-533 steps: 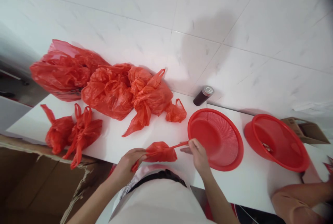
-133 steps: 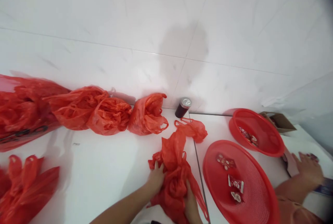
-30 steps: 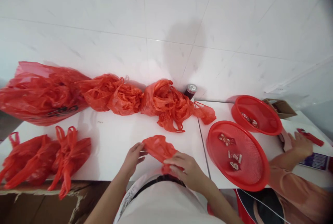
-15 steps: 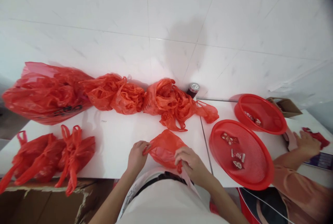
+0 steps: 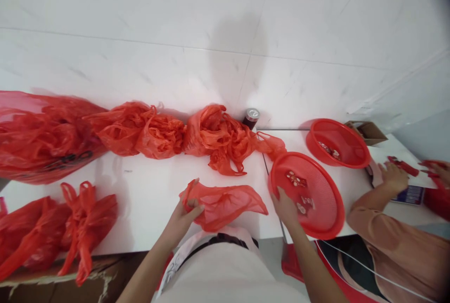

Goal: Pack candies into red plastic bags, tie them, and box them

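My left hand [image 5: 188, 211] grips the left side of a thin red plastic bag [image 5: 228, 204], thumb on top, with the bag spread loosely over the white table [image 5: 154, 209] in front of me. The bag's right end lies free. My right hand [image 5: 285, 207] is at the near left rim of a red mesh basket [image 5: 325, 214], fingers over its edge. Inside the basket are a few small red-and-white packets [image 5: 296, 179]. How the thumb sits on the rim is hard to make out.
Crumpled red bags [image 5: 160, 134] line the wall, a drink can [image 5: 251, 117] behind them. Tied, filled bags [image 5: 93, 221] stand at the left edge. To the right are a second red basket [image 5: 353, 141], a cardboard box [image 5: 371, 132] and another person's arm [image 5: 378, 195].
My right hand has let go of the bag and moved right to the basket's rim. The bag has spread out, still in my left hand. The view has shifted to the right.
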The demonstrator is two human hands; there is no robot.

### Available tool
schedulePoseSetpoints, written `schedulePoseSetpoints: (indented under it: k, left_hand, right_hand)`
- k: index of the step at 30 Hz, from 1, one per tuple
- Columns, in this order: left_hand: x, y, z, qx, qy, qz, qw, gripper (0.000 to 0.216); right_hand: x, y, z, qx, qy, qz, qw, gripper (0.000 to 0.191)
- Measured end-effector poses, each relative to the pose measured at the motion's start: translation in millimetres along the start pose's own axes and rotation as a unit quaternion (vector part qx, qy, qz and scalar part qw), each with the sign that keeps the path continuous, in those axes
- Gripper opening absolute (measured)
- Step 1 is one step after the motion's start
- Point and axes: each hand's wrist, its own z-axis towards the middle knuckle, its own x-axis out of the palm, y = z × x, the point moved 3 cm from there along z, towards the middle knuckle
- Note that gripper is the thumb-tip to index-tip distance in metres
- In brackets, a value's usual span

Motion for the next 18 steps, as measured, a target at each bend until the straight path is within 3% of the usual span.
schedulePoseSetpoints:
  k: [3,6,13,18]
  left_hand:
    - [8,-3,-2,0.013,0.003,0.016,1.000,0.085]
    - [11,-7,-5,0.006,0.013,0.043,0.999,0.088]
    - [2,-15,-14,-0.043,0.023,0.118,0.992,0.090]
    - [-12,-22,-21,-0.084,0.033,0.147,0.985,0.086]
  right_hand:
    - [5,35,15,-0.058,-0.018,0.069,0.996,0.056]
    - [-2,42,39,-0.099,-0.036,0.115,0.988,0.057]
    - [-11,-27,109,-0.056,0.071,-0.023,0.996,0.082]
    - [15,-50,102,-0.066,0.170,-0.049,0.982,0.095]
